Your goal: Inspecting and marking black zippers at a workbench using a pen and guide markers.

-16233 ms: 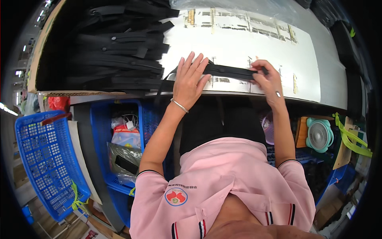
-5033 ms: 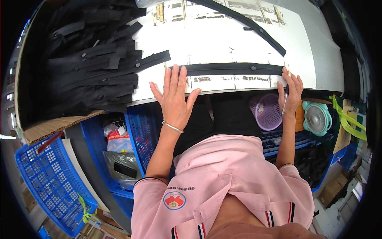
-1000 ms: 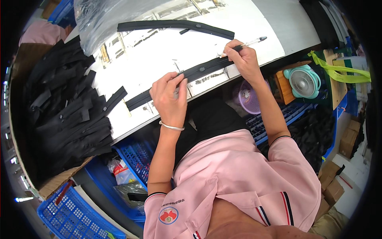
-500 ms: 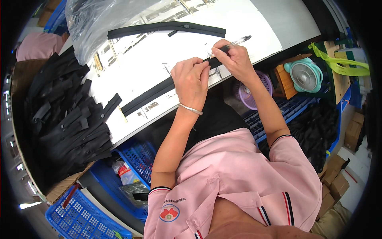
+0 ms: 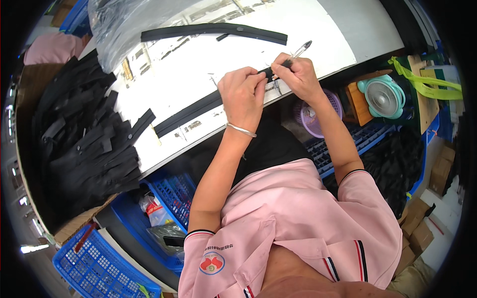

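Note:
My left hand is closed at the fingertips on a long black fabric strip that lies along the front edge of the white worktop. Its thumb and forefinger press near the strip's right end. In my right hand is a clear-barrelled pen, with its dark end pointing up and away to the right. The gripping fingers are low over the strip's end, close to my left fingertips; the writing tip is hidden. Farther back lies a second black strip, with a small round piece on it and a short black scrap beside it.
A cardboard box heaped with black strips stands at the left. Clear plastic sheeting covers the worktop's back left. Blue crates, a purple basket and a turquoise fan sit around and below the table.
The whole view has shifted slightly. My right hand and pen have moved a little over the strip's end, while my left hand keeps its hold.

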`<action>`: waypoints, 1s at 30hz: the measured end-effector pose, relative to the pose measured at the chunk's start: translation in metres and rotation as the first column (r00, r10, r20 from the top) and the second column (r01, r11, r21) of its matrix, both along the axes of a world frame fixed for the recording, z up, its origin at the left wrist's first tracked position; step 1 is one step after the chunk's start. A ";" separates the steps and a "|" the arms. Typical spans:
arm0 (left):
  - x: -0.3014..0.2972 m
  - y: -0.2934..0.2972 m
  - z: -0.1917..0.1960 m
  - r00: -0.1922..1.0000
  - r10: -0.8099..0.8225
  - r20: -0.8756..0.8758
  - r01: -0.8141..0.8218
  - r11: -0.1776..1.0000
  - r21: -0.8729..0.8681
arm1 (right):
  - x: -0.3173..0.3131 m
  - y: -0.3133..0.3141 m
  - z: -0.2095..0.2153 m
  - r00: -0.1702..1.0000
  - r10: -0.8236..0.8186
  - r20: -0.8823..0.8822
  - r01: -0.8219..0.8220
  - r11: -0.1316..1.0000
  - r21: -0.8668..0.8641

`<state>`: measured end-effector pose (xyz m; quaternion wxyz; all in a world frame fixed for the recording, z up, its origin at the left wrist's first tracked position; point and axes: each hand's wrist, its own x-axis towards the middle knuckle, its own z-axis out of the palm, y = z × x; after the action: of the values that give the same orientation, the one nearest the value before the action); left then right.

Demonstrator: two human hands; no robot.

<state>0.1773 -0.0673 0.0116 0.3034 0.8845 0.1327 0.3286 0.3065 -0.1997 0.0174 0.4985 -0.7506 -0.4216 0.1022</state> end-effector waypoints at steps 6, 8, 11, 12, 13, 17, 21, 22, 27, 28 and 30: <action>-0.019 0.008 0.007 0.998 -0.027 0.059 0.031 0.998 -0.060 | -0.002 -0.009 0.001 0.958 -0.075 -0.277 0.118 0.983 0.141; -0.042 0.020 0.018 0.997 0.067 0.049 -0.068 0.997 0.030 | -0.004 -0.004 0.000 0.973 -0.064 -0.223 0.125 0.954 0.272; -0.094 0.062 0.019 0.960 0.278 -0.022 -0.274 0.957 0.098 | -0.010 0.003 0.011 0.977 -0.096 -0.191 0.132 0.974 0.182; -0.111 0.081 0.015 0.952 0.307 0.013 -0.306 0.942 0.137 | -0.013 0.003 0.014 0.980 -0.141 -0.140 0.152 0.986 0.072; -0.126 0.099 0.012 0.933 0.359 -0.011 -0.354 0.924 0.144 | -0.013 0.006 0.008 0.985 -0.140 -0.105 0.152 0.982 0.110; -0.174 0.154 0.004 0.800 0.562 -0.209 -0.454 0.795 0.403 | -0.013 0.019 0.016 0.808 -0.034 0.589 0.105 0.991 -0.087; -0.180 0.169 0.004 0.823 0.539 -0.178 -0.447 0.809 0.382 | -0.002 0.033 0.007 0.776 -0.059 0.628 0.206 0.965 -0.164; -0.178 0.171 0.004 0.828 0.531 -0.179 -0.441 0.815 0.377 | 0.004 0.040 0.006 0.774 -0.062 0.630 0.214 0.962 -0.168; -0.162 0.165 0.012 0.838 0.541 -0.074 -0.479 0.794 0.375 | 0.031 0.073 -0.006 0.639 -0.192 0.745 0.341 0.939 -0.050; -0.157 0.161 0.016 0.833 0.553 -0.028 -0.506 0.781 0.367 | 0.031 0.079 -0.006 0.577 -0.241 0.780 0.412 0.911 -0.023; -0.145 0.148 0.023 0.871 0.491 -0.026 -0.457 0.828 0.325 | 0.028 0.082 -0.003 0.578 -0.271 0.770 0.425 0.905 0.000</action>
<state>0.0319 0.0811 0.0348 0.0624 0.8765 0.3117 0.3615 0.3341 -0.1173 0.0144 0.2160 -0.8346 -0.4219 -0.2806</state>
